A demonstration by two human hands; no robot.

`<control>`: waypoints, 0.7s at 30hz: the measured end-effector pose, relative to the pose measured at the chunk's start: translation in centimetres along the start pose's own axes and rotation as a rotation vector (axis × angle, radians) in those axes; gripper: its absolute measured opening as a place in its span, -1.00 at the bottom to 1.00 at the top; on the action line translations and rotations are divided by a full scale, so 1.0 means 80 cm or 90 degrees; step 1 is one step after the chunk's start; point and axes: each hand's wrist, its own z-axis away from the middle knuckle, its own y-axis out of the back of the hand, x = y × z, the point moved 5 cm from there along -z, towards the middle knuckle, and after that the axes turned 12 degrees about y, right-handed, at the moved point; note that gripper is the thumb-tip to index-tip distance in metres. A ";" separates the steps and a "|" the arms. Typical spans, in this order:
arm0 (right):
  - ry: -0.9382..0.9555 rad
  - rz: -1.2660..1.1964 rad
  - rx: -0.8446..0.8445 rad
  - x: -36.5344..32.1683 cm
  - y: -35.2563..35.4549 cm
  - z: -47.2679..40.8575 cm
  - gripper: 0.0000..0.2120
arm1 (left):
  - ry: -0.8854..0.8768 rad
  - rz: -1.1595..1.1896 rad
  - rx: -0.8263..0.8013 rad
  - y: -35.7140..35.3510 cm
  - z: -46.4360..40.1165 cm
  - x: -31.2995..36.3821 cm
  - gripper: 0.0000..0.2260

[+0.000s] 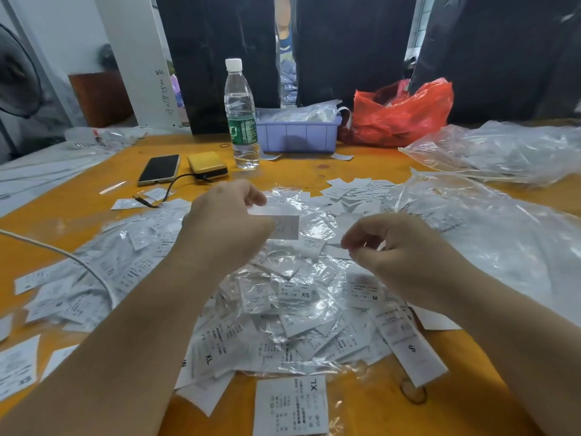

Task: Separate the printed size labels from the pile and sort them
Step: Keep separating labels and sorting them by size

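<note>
A big pile of white printed size labels point(283, 313), some in small clear bags, covers the middle of the orange table point(78, 196). My left hand point(226, 221) is raised over the pile and pinches a small white label point(284, 226) between thumb and fingers. My right hand point(396, 243) hovers to the right of it with fingers curled, thumb and forefinger pinched together; whether something is in that pinch is unclear. Separate labels lie near the front: an XL label point(290, 405) and a long S label point(412, 350). A smaller group of labels point(355, 193) lies further back.
A water bottle point(240, 114), a phone point(159, 169) and a yellow box point(208, 165) with a cable stand at the back left. A purple bin point(298, 133) and a red bag point(402, 111) are behind. Clear plastic bags point(490, 221) fill the right side. More labels point(63, 297) spread left.
</note>
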 end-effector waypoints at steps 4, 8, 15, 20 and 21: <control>0.062 0.153 -0.053 -0.002 -0.022 -0.007 -0.74 | -0.027 -0.103 0.035 -0.004 0.007 0.007 -0.73; 0.125 0.296 -0.137 -0.008 -0.051 -0.016 -0.55 | -0.067 -0.115 0.025 -0.008 0.016 0.014 -0.77; 0.182 0.313 -0.111 -0.012 -0.053 -0.014 -0.78 | -0.113 -0.031 0.000 0.000 0.030 0.028 -0.89; 0.181 0.348 -0.097 -0.008 -0.049 -0.011 -0.80 | -0.154 0.042 -0.053 -0.005 0.033 0.031 -0.76; 0.166 0.344 -0.102 -0.008 -0.049 -0.010 -0.78 | -0.155 0.036 -0.067 -0.009 0.033 0.030 -0.71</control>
